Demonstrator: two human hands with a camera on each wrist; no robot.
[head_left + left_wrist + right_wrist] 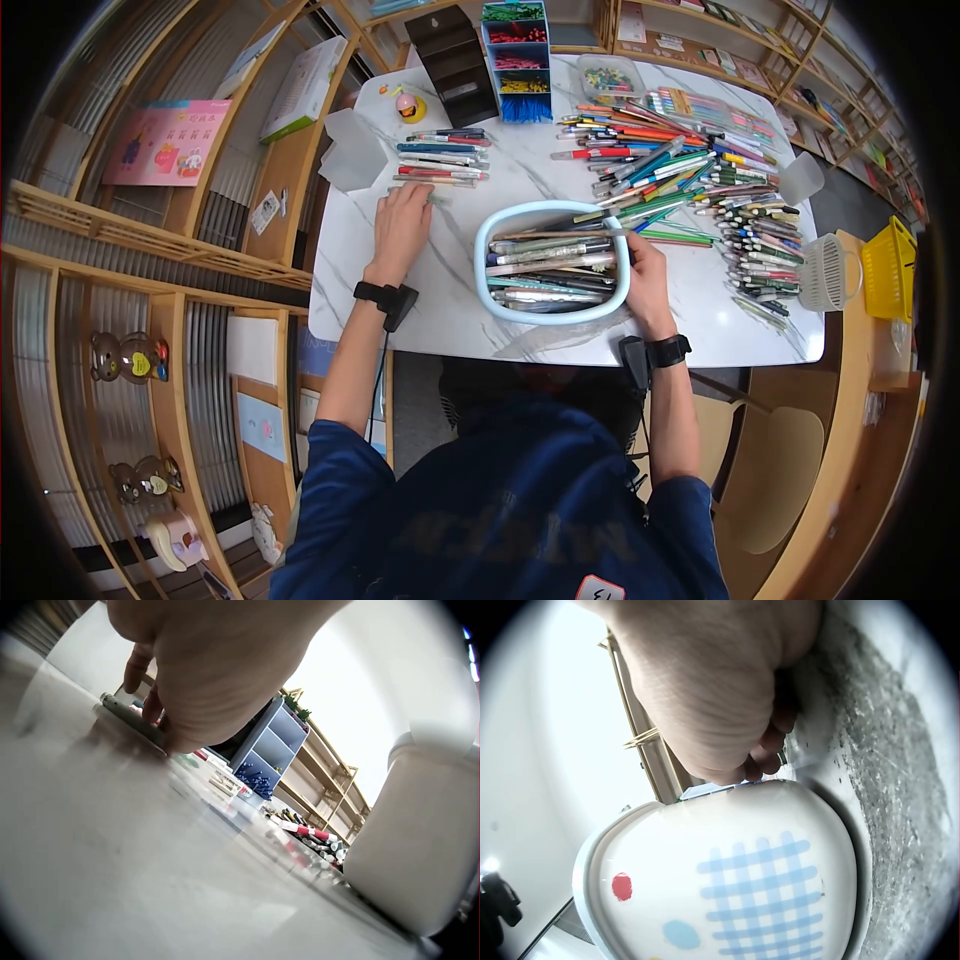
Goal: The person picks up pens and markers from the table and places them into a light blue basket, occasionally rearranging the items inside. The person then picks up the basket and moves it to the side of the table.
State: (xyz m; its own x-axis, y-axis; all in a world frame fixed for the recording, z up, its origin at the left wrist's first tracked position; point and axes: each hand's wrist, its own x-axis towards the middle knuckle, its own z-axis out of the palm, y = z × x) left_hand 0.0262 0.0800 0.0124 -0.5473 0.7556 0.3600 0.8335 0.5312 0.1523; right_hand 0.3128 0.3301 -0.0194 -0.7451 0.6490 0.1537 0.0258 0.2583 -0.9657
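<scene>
1. Under everything stretches the table [450, 300], with a smooth white top like marble, grey veins and rounded corners.
2. Towards the far right corner and along the right edge spreads a loose pile of pens [660, 155], slim sticks of many colours crossing each other.
3. Near the middle of the near edge stands the bin [667, 862], white and glossy, with rounded corners, a thick pale blue rim and a blue checked print. It carries many pens [550, 265], most lying lengthwise from left to right.
4. At the far edge stands a pale blue rack [520, 80], box-shaped, with bundles sorted by colour in its compartments; just to its left is a dark stepped holder [452, 65].
5. Nearer to the far left corner lies a row of pens [440, 155], roughly parallel to the far edge.
6. The right hand [645, 280] is at the bin's right side, fingers bent and close together; whether they clamp the rim or a pen, I cannot tell.
7. The left hand [403, 225] reaches down just before this row, fingers lowered to the surface.
8. Beneath these fingers lies one slender grey-green pen [127, 716]; whether they pinch it or only touch it, I cannot tell.
</scene>
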